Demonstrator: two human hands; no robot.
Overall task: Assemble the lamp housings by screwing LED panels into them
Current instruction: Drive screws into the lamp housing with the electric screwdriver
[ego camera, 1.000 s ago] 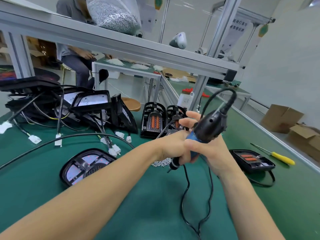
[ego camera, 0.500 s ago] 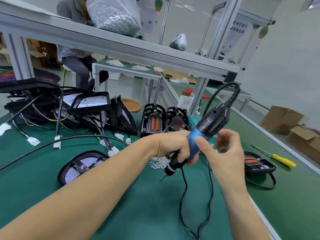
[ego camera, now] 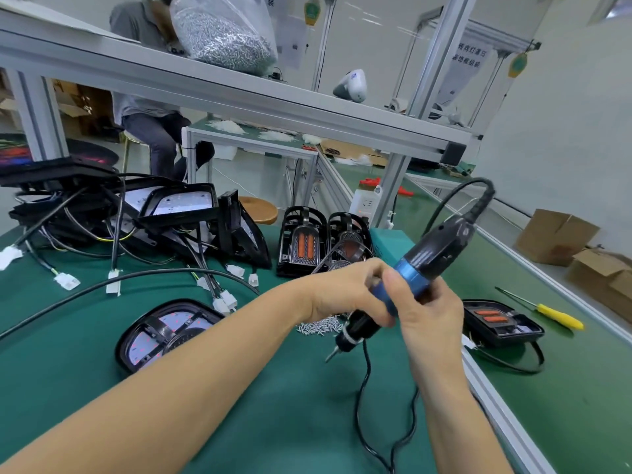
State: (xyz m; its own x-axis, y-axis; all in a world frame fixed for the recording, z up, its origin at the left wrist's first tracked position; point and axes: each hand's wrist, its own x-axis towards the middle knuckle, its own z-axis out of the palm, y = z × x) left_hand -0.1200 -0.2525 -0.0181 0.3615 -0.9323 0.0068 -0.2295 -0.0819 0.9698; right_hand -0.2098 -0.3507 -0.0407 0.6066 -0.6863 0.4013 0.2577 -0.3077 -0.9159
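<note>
Head view: two hands grip one electric screwdriver (ego camera: 431, 265); one yellow screwdriver (ego camera: 558, 316) aside

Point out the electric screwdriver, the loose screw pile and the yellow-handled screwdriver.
electric screwdriver (ego camera: 441, 249): head view, on its black upper body.
screw pile (ego camera: 318, 326): head view, middle of the heap on the mat.
yellow-handled screwdriver (ego camera: 559, 315): head view, on the yellow handle.

A matt green cloth-like mat (ego camera: 280, 422) is seen; glossy black plastic on the lamp housing (ego camera: 136, 340); shiny metal screws (ego camera: 318, 327).
</note>
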